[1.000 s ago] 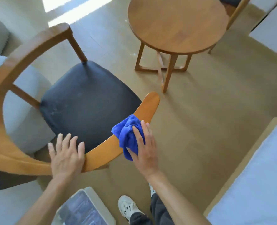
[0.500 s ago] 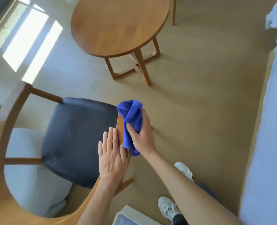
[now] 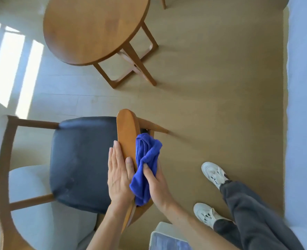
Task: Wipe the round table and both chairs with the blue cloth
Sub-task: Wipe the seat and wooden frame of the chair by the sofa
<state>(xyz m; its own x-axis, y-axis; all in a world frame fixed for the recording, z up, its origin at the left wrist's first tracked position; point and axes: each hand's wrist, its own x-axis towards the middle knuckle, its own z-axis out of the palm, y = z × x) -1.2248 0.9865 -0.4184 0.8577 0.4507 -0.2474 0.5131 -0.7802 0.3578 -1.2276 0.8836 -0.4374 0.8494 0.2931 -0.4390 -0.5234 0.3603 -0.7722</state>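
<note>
Right hand (image 3: 157, 183) grips blue cloth (image 3: 146, 165) against chair armrest (image 3: 127, 134); fingers hidden behind cloth. Left hand (image 3: 119, 175) flat, fingers straight, on armrest. Round table (image 3: 93, 27) cut off at top.

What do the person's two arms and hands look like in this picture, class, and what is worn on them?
Both forearms are bare as far as the frame shows: no sleeves, gloves, watch or bracelet visible. The left hand and right hand carry no rings that can be seen, and the nails look short and unpainted. Lower down, dark grey trousers and white trainers show.
</note>
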